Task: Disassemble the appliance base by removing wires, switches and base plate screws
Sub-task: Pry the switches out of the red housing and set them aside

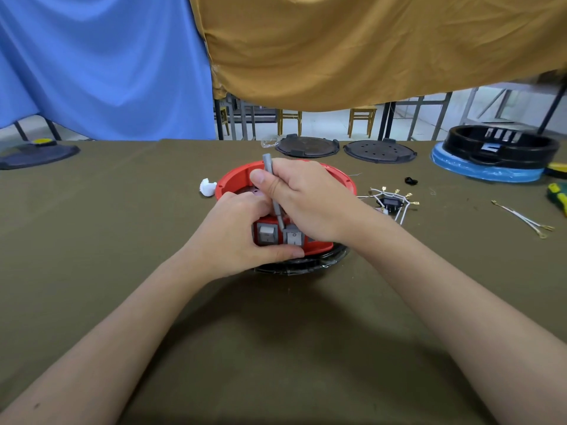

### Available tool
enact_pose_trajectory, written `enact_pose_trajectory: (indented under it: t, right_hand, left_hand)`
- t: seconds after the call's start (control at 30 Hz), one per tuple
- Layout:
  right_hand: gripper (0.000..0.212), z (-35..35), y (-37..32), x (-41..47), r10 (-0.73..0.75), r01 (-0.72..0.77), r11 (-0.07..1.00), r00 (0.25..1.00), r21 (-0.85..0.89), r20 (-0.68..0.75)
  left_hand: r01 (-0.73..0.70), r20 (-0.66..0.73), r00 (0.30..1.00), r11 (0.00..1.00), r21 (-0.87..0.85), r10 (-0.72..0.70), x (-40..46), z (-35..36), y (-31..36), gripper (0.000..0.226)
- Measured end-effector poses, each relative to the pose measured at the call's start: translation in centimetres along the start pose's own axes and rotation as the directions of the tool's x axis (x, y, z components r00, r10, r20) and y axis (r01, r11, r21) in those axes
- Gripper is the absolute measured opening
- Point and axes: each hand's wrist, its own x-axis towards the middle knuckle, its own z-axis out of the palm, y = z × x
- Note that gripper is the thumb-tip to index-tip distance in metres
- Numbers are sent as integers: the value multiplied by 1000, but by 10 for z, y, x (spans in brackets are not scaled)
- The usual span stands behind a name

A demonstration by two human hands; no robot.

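- The red appliance base (337, 179) is seen lying on the olive tablecloth (276, 348), near the middle of the table, resting on a black ring underneath.
- The base is gripped at its near edge by the left hand (236, 237), the thumb pressed under the two grey rocker switches (280, 236).
- A slim grey screwdriver (273, 191) is held in the curled fingers of the right hand (310, 197), its tip set just behind the right-hand switch.
- The switch-removal step is judged to be in hand; a careful levering of the retaining clip, with the base held steady, is probably called for next.
- Whether the tip is seated on a clip cannot be told, since it is partly hidden by the hands.
- Removed white wires (395, 207) with terminals are laid to the right, beside a small black part.
- Two dark round plates (380, 151) and a black ring housing (503, 145) are set at the far edge, well apart.
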Motion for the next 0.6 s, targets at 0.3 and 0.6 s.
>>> enact_pose_trajectory:
  t: [0.3, 0.6]
  right_hand:
    - [38, 2, 12, -11, -14, 29, 990, 995, 141, -104]
    - [37, 0, 7, -10, -39, 44, 996, 997, 75, -68]
  left_hand:
    - [-8, 7, 1000, 1000, 0, 8, 0, -1, 3, 46]
    - [4, 5, 1000, 1000, -11, -4, 0, 0, 0, 46]
